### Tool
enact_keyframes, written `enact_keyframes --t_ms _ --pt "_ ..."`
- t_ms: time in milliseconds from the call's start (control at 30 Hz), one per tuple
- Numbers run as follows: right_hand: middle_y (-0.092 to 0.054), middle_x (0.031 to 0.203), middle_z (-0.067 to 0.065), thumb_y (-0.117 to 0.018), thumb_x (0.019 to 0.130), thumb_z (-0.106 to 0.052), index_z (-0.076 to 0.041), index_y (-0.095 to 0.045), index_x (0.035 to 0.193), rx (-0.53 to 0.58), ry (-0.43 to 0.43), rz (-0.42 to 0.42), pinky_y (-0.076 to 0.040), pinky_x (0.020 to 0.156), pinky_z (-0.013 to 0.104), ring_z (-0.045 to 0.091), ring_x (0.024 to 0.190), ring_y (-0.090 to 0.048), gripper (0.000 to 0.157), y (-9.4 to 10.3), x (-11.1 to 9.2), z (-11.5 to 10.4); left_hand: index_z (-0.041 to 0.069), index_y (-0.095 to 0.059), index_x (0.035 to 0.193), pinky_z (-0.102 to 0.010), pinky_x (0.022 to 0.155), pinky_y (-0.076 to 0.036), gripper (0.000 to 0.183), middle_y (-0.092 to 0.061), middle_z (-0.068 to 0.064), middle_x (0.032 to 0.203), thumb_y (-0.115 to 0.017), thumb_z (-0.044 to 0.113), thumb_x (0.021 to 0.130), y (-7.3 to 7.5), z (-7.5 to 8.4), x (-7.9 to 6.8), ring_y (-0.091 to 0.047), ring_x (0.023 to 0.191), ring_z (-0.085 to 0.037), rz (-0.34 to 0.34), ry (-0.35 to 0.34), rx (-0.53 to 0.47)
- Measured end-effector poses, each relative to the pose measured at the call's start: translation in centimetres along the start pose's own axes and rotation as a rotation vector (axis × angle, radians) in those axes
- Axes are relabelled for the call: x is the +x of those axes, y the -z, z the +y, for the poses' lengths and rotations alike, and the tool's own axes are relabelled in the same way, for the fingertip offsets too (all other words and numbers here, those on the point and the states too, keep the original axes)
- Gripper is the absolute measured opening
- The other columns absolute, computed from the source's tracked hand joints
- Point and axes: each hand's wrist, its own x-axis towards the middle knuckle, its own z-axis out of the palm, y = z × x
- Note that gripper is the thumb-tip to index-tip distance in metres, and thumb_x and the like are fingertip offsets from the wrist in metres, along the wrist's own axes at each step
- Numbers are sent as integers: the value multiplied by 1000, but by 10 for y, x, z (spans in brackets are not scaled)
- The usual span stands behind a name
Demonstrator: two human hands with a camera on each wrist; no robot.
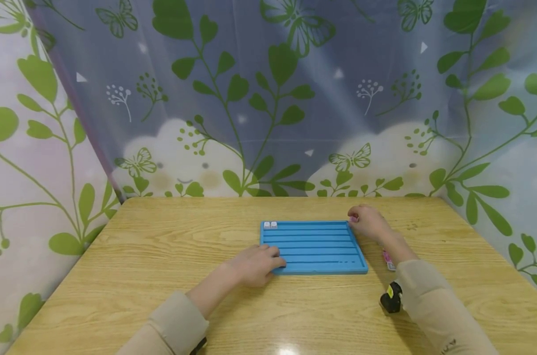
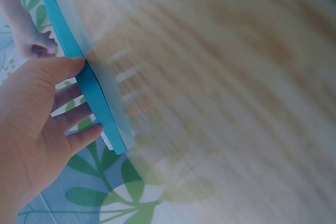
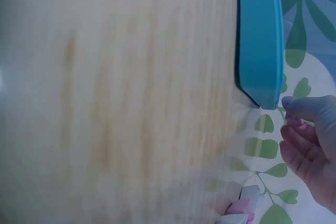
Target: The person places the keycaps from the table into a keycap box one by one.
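Note:
A shallow blue ridged tray (image 1: 313, 247) lies on the table. Two small white cube-like pieces (image 1: 270, 225) with marks sit side by side in its far left corner. My left hand (image 1: 257, 264) rests at the tray's near left corner. In the left wrist view its thumb touches the blue wall (image 2: 97, 95), and the other fingers extend loosely to the rim. Just outside the far right corner, my right hand (image 1: 369, 224) pinches a small pink piece (image 1: 353, 219) between thumb and fingers. The fingers partly hide that piece, also in the right wrist view.
Beside the right forearm, several pink and white pieces (image 1: 388, 260) lie on the wooden table (image 1: 184, 222), partly covered by the arm. A patterned cloth (image 1: 268, 98) hangs behind the far edge. A black device (image 1: 390, 298) is at the right wrist.

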Motion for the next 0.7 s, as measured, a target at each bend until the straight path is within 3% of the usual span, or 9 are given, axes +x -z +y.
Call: enact_keyframes --t_ms 700 --pt "-56 88 16 -63 81 1 10 -63 99 -4 104 46 -49 70 40 29 79 -56 20 -6 3 -6 19 -58 124 -31 85 -44 32 -53 0 112 -58 22 92 2 1 -1 -50 99 -15 -1 -3 -5"
